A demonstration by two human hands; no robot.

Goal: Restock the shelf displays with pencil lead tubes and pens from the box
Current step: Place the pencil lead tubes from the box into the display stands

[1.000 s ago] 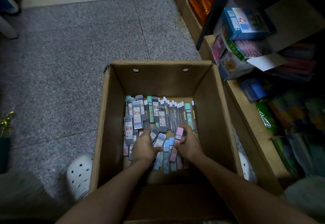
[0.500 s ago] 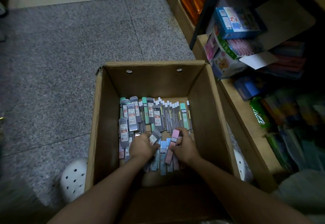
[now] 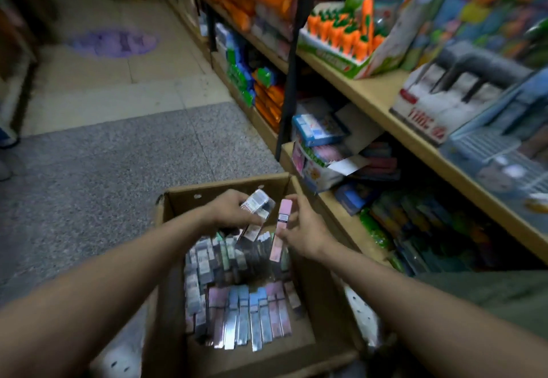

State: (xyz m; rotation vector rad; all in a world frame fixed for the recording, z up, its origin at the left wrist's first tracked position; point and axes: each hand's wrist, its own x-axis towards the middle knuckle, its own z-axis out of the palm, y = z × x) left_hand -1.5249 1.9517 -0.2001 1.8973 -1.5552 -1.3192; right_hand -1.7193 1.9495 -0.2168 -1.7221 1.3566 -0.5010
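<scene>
Lead tubes [image 3: 237,297] fill bottom of box [image 3: 323,300] on floor [image 3: 98,187] — grey ones at far end, pink and blue ones near. Both hands up over box, close to its far wall. Left hand [image 3: 229,210] curled round few grey tubes [image 3: 256,208]. Right hand [image 3: 305,229] pinches pink tube [image 3: 281,229], tube almost upright, tilted a bit. Hands close, not touching. Shelf [image 3: 376,95] at right, full of goods — picture blurry there.
</scene>
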